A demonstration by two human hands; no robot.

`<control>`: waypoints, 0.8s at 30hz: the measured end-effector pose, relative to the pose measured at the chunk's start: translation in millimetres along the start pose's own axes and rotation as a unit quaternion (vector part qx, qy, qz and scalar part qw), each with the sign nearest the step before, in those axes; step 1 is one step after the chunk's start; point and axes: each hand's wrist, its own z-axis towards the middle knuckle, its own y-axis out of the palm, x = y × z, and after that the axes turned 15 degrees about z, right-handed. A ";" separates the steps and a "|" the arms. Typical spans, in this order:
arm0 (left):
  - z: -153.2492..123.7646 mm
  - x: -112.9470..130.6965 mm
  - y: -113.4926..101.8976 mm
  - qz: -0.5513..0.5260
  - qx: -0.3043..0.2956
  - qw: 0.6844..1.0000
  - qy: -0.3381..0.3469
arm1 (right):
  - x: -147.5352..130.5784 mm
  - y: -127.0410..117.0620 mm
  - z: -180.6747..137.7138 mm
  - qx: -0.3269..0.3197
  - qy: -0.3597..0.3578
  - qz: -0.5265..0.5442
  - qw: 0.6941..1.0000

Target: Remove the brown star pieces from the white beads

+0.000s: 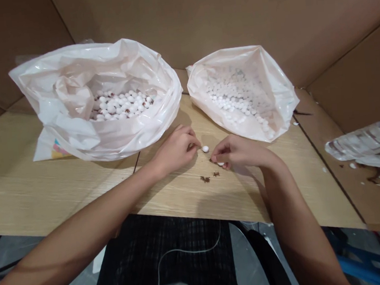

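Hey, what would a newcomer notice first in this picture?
Two open plastic bags, left and right, holding round white beads, fill the far side of the wooden table. Nearer, the left hand reaches to a white bead, while the right hand holds a second bead, close to scattered brown bits.

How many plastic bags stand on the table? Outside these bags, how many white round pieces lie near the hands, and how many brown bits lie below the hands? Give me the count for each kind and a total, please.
Plastic bags: 2
White round pieces: 2
Brown bits: 2
Total: 6
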 end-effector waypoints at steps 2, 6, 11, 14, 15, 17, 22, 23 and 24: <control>-0.1 -0.4 0.5 -0.001 0.002 1.000 0.001 | -1.5 0.6 -0.5 0.015 0.027 0.015 0.999; -0.1 -0.2 0.5 -0.002 0.007 1.000 0.002 | -3.5 0.7 -0.9 0.059 0.070 0.040 0.995; 0.1 1.2 -0.8 -0.001 0.002 1.000 -0.003 | 3.1 -4.4 1.1 0.103 0.091 0.046 0.989; 0.0 1.6 -1.2 -0.003 -0.006 1.000 -0.009 | 5.7 -7.3 -0.3 0.139 0.067 0.052 0.987; 0.0 1.5 -1.1 -0.003 -0.007 1.000 -0.010 | 5.1 -7.7 -1.6 0.148 0.052 0.058 0.986; -0.1 1.3 -0.9 -0.004 -0.006 1.000 -0.009 | 2.0 -8.1 -5.2 0.143 0.015 0.064 0.988; -0.3 1.4 -1.1 -0.010 -0.005 1.000 -0.008 | -6.9 -8.5 -13.7 0.068 -0.040 0.020 0.997; -0.2 1.5 -1.2 -0.011 -0.006 1.000 -0.009 | -7.5 -8.6 -14.6 0.059 -0.040 0.011 0.997; 0.0 1.7 -1.3 -0.011 -0.007 1.000 -0.009 | -7.7 -8.5 -15.2 0.051 -0.040 0.004 0.998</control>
